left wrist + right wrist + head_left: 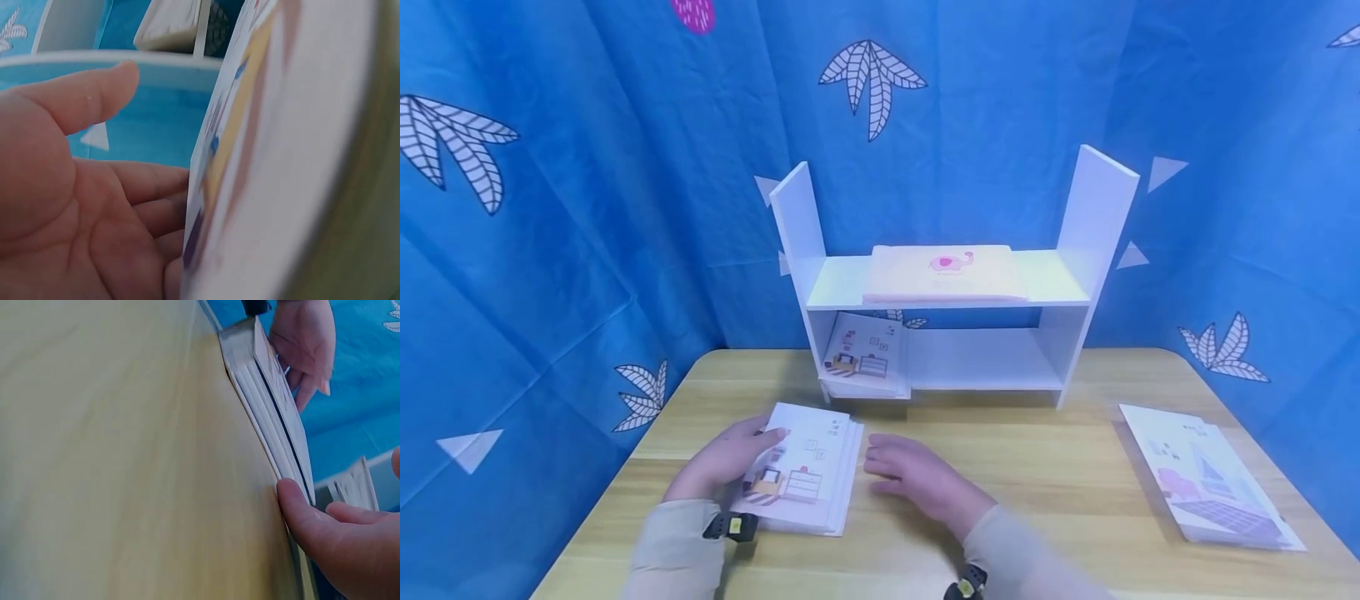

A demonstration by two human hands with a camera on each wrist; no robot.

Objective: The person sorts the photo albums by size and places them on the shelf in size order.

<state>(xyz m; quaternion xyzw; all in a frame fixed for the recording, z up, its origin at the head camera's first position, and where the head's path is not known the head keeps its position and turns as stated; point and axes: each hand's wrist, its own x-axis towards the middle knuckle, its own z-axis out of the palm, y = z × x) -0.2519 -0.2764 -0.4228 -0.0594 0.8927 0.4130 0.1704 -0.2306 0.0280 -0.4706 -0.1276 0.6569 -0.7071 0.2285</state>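
Observation:
A small stack of white picture books (808,467) lies on the table, its top cover printed with furniture. My left hand (730,457) is at the stack's left side. The left wrist view shows its fingertips against the book edge and its thumb raised, not gripping. To the right of the stack is my right hand (925,479), fingers loosely extended toward the page edges. In the right wrist view a fingertip (290,494) appears at or very near the stack's corner; contact is hard to tell.
A white two-tier shelf (985,358) stands at the back of the table (1015,450). Similar books (865,354) lean in its lower left. On its upper board lies a pale pack with a pink elephant (943,273). More books (1210,475) lie at the table's right.

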